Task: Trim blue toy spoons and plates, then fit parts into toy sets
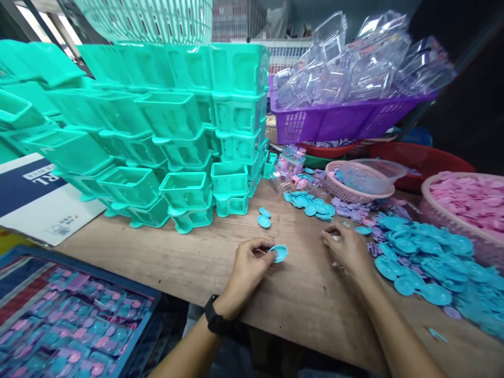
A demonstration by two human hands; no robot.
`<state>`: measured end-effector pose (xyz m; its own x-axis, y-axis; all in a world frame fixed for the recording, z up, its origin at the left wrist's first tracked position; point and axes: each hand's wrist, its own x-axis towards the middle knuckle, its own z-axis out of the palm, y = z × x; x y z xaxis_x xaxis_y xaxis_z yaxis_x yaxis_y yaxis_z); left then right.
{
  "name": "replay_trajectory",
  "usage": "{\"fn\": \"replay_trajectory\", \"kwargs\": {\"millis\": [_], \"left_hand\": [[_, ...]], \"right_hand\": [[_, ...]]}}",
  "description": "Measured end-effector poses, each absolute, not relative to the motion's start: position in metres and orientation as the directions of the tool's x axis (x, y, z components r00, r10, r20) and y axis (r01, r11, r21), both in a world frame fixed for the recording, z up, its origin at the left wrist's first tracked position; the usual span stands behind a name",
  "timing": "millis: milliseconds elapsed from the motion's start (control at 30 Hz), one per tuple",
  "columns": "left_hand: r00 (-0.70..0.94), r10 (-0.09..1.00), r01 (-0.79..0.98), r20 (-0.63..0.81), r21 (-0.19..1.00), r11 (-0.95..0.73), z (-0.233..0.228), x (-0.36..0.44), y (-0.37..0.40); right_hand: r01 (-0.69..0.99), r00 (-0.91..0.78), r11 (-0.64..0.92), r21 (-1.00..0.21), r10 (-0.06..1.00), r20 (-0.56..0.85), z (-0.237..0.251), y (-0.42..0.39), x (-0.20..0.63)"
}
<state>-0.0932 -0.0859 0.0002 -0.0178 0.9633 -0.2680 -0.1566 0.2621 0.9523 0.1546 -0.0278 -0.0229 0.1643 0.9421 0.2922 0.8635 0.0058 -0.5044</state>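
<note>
My left hand, with a black band on the wrist, pinches a small turquoise oval plastic dish just above the table. Two similar turquoise oval pieces lie on the wood a little beyond it. My right hand is at the table to the right, its fingers curled together. A small pale bit shows at its fingertips, too small to name. Beside that hand lie a single turquoise piece and a large heap of turquoise oval pieces, with small purple parts among them.
Stacked green plastic bins rise at the back left. A purple basket of clear plastic packs stands at the back right. Pink baskets sit below it. A blue-edged crate of packed parts is at the lower left.
</note>
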Motion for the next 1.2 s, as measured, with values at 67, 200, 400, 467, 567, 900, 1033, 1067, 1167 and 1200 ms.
{"fn": "replay_trajectory", "kwargs": {"millis": [67,200,400,467,567,900,1033,1067,1167,1200], "left_hand": [[-0.011,0.962,-0.183,-0.273,0.946,0.267,0.0,-0.09,-0.09],[0.003,0.958,-0.237,-0.286,0.931,0.279,0.003,-0.082,-0.1],[0.003,0.957,-0.337,-0.29,0.901,0.274,0.009,-0.068,-0.112],[-0.007,0.955,-0.379,-0.297,0.884,0.273,0.01,-0.067,-0.113],[0.021,0.954,-0.403,-0.299,0.871,0.282,0.011,-0.066,-0.112],[-0.003,0.956,-0.352,-0.293,0.895,0.273,0.008,-0.064,-0.111],[-0.016,0.96,-0.325,-0.28,0.909,0.26,0.01,-0.064,-0.11],[-0.02,0.96,-0.321,-0.279,0.911,0.258,0.01,-0.063,-0.11],[-0.036,0.968,-0.313,-0.249,0.923,0.225,0.011,-0.06,-0.112],[-0.045,0.972,-0.313,-0.233,0.927,0.207,0.011,-0.059,-0.113]], "right_hand": [[0.777,0.161,0.056,-0.627,0.945,0.284,-0.014,-0.045,0.148],[0.377,0.214,0.048,-0.925,0.967,0.138,-0.001,-0.087,0.12],[0.252,0.343,0.099,-0.963,0.921,0.184,-0.002,-0.126,0.08],[0.28,0.355,0.133,-0.951,0.906,0.231,-0.006,-0.13,0.077],[0.343,0.335,0.167,-0.924,0.898,0.287,-0.011,-0.133,0.078],[0.468,0.287,0.232,-0.853,0.873,0.395,-0.013,-0.134,0.076],[0.51,0.249,0.254,-0.822,0.871,0.424,-0.016,-0.133,0.079],[0.525,0.237,0.261,-0.81,0.87,0.433,-0.017,-0.133,0.079],[0.56,0.227,0.284,-0.778,0.851,0.474,-0.02,-0.134,0.076],[0.554,0.243,0.292,-0.779,0.839,0.487,-0.022,-0.135,0.073]]}}
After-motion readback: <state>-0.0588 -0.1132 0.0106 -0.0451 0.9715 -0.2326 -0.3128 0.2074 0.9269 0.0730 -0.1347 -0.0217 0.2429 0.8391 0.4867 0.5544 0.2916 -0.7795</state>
